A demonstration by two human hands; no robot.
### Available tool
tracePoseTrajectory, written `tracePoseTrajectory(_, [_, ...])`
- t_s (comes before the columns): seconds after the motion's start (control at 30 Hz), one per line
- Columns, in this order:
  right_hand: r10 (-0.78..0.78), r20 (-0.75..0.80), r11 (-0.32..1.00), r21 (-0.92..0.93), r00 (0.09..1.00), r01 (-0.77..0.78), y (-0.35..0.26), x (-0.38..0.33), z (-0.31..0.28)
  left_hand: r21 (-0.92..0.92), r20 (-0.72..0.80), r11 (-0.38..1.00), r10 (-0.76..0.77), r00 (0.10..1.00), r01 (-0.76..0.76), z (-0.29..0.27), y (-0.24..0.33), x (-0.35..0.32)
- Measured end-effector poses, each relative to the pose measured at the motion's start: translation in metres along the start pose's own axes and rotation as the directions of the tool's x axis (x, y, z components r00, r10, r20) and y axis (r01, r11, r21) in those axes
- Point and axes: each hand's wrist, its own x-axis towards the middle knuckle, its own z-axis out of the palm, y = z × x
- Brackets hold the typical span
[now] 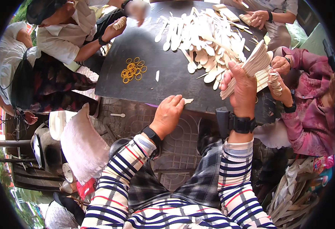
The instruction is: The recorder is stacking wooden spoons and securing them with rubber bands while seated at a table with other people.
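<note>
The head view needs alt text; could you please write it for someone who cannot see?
A person's right hand grips a stack of pale wooden spoons over a black table, while the left hand touches a small wooden piece at its near edge. A loose spoon pile and yellow rubber bands lie there, with co-workers around.

– Where do we see the rubber bands (130, 73)?
– On our table (112, 86), beyond and left of our left fingers (176, 100).
– And the heap of spoons (200, 36)?
– On it too, mostly beyond our right fingers (226, 79), with the bands to its left.
</note>
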Motion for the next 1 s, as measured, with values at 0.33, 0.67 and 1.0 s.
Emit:
tracePoseTrajectory(0.33, [0.021, 0.006, 1.0, -0.013, 1.0, -0.021, 0.005, 0.002, 0.0, -0.429, 0.349, 0.655, -0.515, 0.783, 0.623, -0.002, 0.035, -0.059])
tracePoseTrajectory(0.67, [0.036, 0.03, 0.999, -0.003, 0.999, -0.036, 0.009, 0.004, 0.007, -0.276, 0.408, 0.574, -0.657, 0.634, 0.771, 0.081, -0.092, -0.101])
tracePoseTrajectory(1.0, [0.035, 0.013, 0.999, -0.018, 0.999, -0.035, 0.005, 0.005, 0.002, -0.107, 0.007, 0.914, -0.394, 0.919, 0.392, -0.019, -0.005, 0.019])
